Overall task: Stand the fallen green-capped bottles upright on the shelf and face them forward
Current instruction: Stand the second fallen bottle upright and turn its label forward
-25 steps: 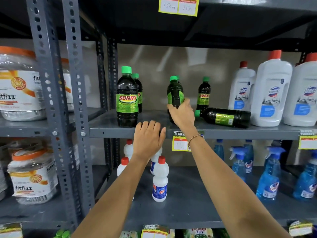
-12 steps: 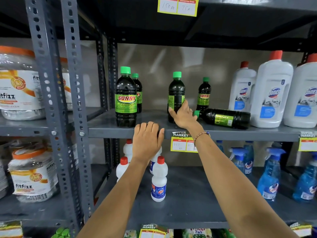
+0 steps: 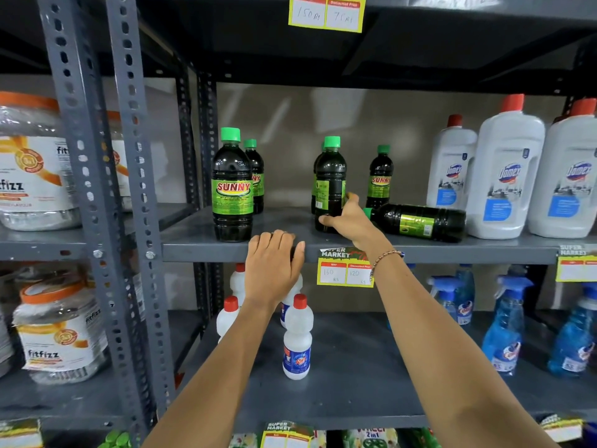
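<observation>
A: What is changing on the shelf [image 3: 355, 245] right now?

B: The middle bottle [image 3: 330, 185] was tilted in the right hand [image 3: 349, 218] a second ago; now it is standing upright. But its label is showing the barcode side, so I think it is not facing forward yet.

A: And the hands?

B: The right hand is wrapping its fingers around the base of this bottle, arm reaching far in. The left hand [image 3: 274, 270] is lying flat on the shelf edge, fingers together, holding nothing.

A: Is anything remaining?

B: Yes, one fallen bottle [image 3: 420, 221] is lying on its side at three o'clock from the hand, cap almost touching it.
</observation>
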### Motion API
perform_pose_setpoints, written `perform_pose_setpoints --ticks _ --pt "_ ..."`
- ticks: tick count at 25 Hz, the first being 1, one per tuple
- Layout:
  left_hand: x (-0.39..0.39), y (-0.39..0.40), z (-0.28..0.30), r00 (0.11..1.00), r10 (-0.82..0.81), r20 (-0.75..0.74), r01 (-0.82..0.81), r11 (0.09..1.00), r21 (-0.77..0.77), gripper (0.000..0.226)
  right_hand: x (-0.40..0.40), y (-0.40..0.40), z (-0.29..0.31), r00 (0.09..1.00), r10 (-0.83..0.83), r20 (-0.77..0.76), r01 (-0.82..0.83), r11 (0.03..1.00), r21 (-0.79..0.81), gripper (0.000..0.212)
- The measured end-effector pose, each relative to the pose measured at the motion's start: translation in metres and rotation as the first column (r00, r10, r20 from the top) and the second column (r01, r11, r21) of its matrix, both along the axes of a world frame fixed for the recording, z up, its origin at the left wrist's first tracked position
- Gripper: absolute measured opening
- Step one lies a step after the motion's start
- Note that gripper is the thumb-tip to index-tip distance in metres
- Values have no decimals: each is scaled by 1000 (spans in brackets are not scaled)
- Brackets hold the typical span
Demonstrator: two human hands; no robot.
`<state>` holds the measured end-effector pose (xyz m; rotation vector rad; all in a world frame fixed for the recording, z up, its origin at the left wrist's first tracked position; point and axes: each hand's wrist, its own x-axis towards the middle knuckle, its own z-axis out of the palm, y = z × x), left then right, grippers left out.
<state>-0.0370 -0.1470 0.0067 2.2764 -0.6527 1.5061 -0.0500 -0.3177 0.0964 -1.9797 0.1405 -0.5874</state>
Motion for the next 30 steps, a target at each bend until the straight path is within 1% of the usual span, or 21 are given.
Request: perform_pose_setpoints --ticks 2,3,7,10,12,15,16,18,19,20,21,23,24,27,28,30 --pt "0 0 0 1000 -7 -3 7 1000 -2 36 4 0 -3 995 -92 24 94 993 -76 85" --pt "0 0 0 1000 -13 -6 13 1000 -2 36 6 0 -3 995 -102 19 104 990 -91 85" --pt "0 0 0 1000 -24 -10 24 1000 3 34 5 -4 -2 998 -41 -42 41 999 -2 72" --pt "1 0 0 1000 -16 -6 16 1000 11 35 5 -2 -2 996 -92 10 93 995 -40 74" --pt "1 0 0 1000 -13 -13 13 1000 13 36 5 -2 -3 996 -89 -10 88 994 -61 74" --pt "1 1 -1 1000 -19 -5 19 1000 8 36 4 -4 -2 997 -64 -54 62 997 -38 72" --pt "0 1 -1 1000 -17 0 17 1000 8 36 5 -4 -3 996 -80 -40 78 996 -51 75" --pt "1 1 0 1000 -18 1 18 1000 13 36 6 -2 -4 986 -164 -16 160 976 -150 87" --pt "1 1 0 1000 -18 0 18 1000 15 36 6 -1 -3 984 -180 -15 175 968 -177 90" --pt "1 1 0 1000 -18 -4 18 1000 17 36 6 -2 -3 986 -165 -22 159 974 -164 90" --pt "1 2 0 1000 -18 -10 19 1000 18 36 5 -2 -2 991 -127 -31 123 987 -106 85" --pt "1 1 -1 1000 -17 -10 18 1000 18 37 3 -4 -1 994 -95 -47 93 995 -40 77" --pt "1 1 -1 1000 -16 -11 16 1000 18 37 2 -4 -1 993 -112 -29 111 993 -44 78" --pt "0 2 0 999 -16 -32 17 1000 23 38 3 -1 -2 981 -192 5 191 973 -128 93" --pt "0 2 0 999 -15 -34 16 1000 26 38 2 -1 -1 984 -179 -5 177 976 -124 92" --pt "-1 2 0 1000 -16 -25 17 1000 26 38 1 -3 0 992 -121 -37 119 991 -57 81"
